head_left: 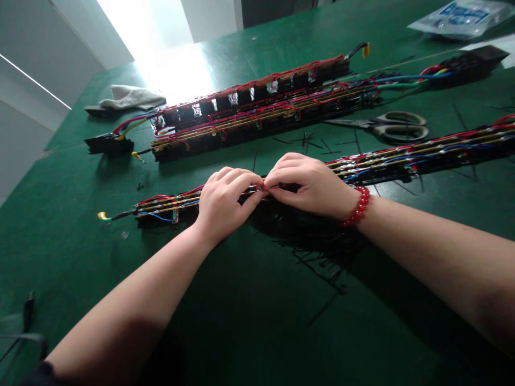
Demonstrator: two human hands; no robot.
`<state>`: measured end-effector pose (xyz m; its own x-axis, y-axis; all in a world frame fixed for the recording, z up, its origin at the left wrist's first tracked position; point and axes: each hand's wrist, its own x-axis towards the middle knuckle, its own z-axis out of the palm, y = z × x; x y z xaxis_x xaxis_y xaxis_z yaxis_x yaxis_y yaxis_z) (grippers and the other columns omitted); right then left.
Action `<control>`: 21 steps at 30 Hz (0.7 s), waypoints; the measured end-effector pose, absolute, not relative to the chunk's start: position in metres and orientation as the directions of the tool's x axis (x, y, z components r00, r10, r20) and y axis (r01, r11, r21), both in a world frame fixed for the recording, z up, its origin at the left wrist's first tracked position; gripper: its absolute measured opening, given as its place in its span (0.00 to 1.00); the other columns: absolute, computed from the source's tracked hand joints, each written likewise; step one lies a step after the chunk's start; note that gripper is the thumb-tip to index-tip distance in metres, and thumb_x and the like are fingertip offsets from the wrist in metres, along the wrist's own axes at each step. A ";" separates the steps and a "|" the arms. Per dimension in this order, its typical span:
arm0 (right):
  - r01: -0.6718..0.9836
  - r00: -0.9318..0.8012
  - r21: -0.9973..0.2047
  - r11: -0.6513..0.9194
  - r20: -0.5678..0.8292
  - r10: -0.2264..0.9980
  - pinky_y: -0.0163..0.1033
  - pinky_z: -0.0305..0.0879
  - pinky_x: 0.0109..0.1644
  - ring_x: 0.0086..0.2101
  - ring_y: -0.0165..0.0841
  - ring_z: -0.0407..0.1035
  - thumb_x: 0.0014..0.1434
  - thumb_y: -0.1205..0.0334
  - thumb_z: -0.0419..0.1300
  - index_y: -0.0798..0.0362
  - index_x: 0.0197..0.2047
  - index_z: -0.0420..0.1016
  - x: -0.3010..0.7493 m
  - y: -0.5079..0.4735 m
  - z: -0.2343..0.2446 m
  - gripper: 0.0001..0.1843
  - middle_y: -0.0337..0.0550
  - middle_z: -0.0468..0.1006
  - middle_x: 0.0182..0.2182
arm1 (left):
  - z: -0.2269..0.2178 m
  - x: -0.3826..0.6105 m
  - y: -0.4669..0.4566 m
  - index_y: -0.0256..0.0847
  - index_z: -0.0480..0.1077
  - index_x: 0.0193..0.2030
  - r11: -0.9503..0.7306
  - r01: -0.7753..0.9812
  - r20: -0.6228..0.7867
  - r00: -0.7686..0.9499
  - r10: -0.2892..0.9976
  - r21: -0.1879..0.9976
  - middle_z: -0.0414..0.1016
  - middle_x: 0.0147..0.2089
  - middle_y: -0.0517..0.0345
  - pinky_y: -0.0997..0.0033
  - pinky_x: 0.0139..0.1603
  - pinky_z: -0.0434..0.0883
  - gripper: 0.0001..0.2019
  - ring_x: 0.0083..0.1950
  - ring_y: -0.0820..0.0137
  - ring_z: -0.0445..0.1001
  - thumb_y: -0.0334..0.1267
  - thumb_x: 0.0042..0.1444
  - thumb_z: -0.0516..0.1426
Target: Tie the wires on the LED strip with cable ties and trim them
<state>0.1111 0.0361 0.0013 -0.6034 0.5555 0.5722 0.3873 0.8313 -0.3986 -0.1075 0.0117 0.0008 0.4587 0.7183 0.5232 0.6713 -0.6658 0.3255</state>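
Observation:
A long black strip with red, yellow and blue wires (pixel 422 153) runs across the green table from lower left to right. My left hand (pixel 225 201) and my right hand (pixel 309 182) rest on its middle, fingertips pinched together on the red wiring where they meet. A red bead bracelet (pixel 358 206) circles my right wrist. What the fingers pinch is too small to name beyond the wires. The strip's left end carries a yellow-tipped lead (pixel 103 216).
Two more wired strips (pixel 257 110) lie farther back, with connectors at both ends. Scissors (pixel 390 126) lie right of centre. Cut black tie ends (pixel 317 268) are scattered around. A white cloth (pixel 132 97) sits far left, a plastic bag (pixel 462 16) far right.

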 end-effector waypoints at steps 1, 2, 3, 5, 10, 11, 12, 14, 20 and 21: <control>0.384 -0.606 -0.399 0.833 0.571 0.553 0.41 0.69 0.46 0.38 0.35 0.75 0.65 0.63 0.60 0.53 0.38 0.82 0.111 0.036 0.002 0.08 0.44 0.84 0.36 | 0.001 -0.108 0.012 0.43 0.78 0.43 -0.662 0.677 0.514 0.463 0.722 0.321 0.83 0.44 0.59 0.63 0.53 0.69 0.08 0.48 0.64 0.77 0.44 0.66 0.60; 0.380 -0.607 -0.402 0.833 0.571 0.553 0.41 0.69 0.46 0.37 0.35 0.75 0.64 0.63 0.60 0.54 0.37 0.82 0.111 0.036 0.002 0.08 0.45 0.84 0.36 | 0.001 -0.108 0.012 0.44 0.78 0.44 -0.658 0.684 0.504 0.467 0.726 0.315 0.83 0.45 0.59 0.63 0.53 0.69 0.08 0.48 0.64 0.76 0.43 0.65 0.60; 0.378 -0.607 -0.407 0.831 0.569 0.555 0.41 0.69 0.46 0.37 0.35 0.75 0.64 0.64 0.61 0.54 0.37 0.81 0.111 0.036 0.003 0.08 0.46 0.84 0.35 | 0.002 -0.108 0.012 0.44 0.78 0.44 -0.655 0.689 0.497 0.470 0.730 0.311 0.83 0.44 0.59 0.62 0.53 0.69 0.07 0.48 0.64 0.76 0.42 0.65 0.61; 0.372 -0.607 -0.427 0.824 0.560 0.564 0.42 0.69 0.46 0.37 0.35 0.75 0.63 0.64 0.61 0.55 0.37 0.81 0.112 0.035 0.005 0.07 0.46 0.84 0.35 | 0.002 -0.108 0.012 0.44 0.78 0.44 -0.651 0.694 0.486 0.474 0.735 0.308 0.83 0.44 0.60 0.62 0.54 0.69 0.06 0.48 0.64 0.76 0.40 0.64 0.61; 0.353 -0.602 -0.485 0.800 0.537 0.591 0.41 0.69 0.46 0.37 0.34 0.74 0.61 0.65 0.61 0.55 0.36 0.80 0.112 0.034 0.009 0.06 0.44 0.83 0.34 | 0.001 -0.108 0.012 0.46 0.78 0.44 -0.649 0.694 0.477 0.477 0.738 0.311 0.83 0.46 0.61 0.61 0.55 0.69 0.05 0.49 0.63 0.76 0.38 0.64 0.61; 0.352 -0.597 -0.496 0.793 0.534 0.599 0.41 0.68 0.46 0.37 0.34 0.74 0.61 0.65 0.61 0.54 0.36 0.80 0.112 0.033 0.010 0.05 0.44 0.83 0.34 | 0.001 -0.108 0.012 0.46 0.78 0.44 -0.650 0.694 0.477 0.478 0.738 0.310 0.83 0.46 0.61 0.61 0.55 0.69 0.05 0.49 0.63 0.76 0.39 0.64 0.61; 0.351 -0.592 -0.509 0.786 0.529 0.608 0.41 0.68 0.46 0.37 0.34 0.73 0.60 0.65 0.61 0.54 0.35 0.80 0.112 0.033 0.010 0.05 0.43 0.83 0.34 | 0.001 -0.108 0.012 0.47 0.79 0.44 -0.651 0.693 0.477 0.479 0.737 0.310 0.83 0.46 0.61 0.61 0.54 0.69 0.05 0.49 0.63 0.75 0.39 0.64 0.60; 0.346 -0.585 -0.536 0.770 0.519 0.623 0.40 0.68 0.45 0.37 0.34 0.74 0.60 0.66 0.61 0.53 0.35 0.79 0.113 0.033 0.012 0.05 0.42 0.83 0.34 | 0.001 -0.108 0.012 0.47 0.79 0.44 -0.655 0.688 0.480 0.480 0.734 0.313 0.83 0.46 0.61 0.62 0.54 0.69 0.06 0.49 0.63 0.75 0.40 0.65 0.60; 0.336 -0.583 -0.589 0.735 0.483 0.653 0.40 0.68 0.45 0.37 0.34 0.74 0.60 0.64 0.61 0.52 0.36 0.80 0.114 0.033 0.016 0.05 0.43 0.83 0.35 | 0.000 -0.108 0.012 0.48 0.79 0.43 -0.654 0.684 0.491 0.470 0.734 0.322 0.83 0.45 0.61 0.62 0.54 0.68 0.07 0.49 0.65 0.76 0.42 0.66 0.59; 0.334 -0.585 -0.594 0.732 0.478 0.655 0.40 0.68 0.45 0.37 0.34 0.74 0.60 0.64 0.61 0.52 0.36 0.80 0.114 0.033 0.016 0.05 0.43 0.83 0.35 | -0.001 -0.108 0.012 0.48 0.79 0.43 -0.655 0.684 0.496 0.468 0.732 0.322 0.83 0.45 0.61 0.62 0.54 0.68 0.06 0.48 0.65 0.76 0.42 0.66 0.59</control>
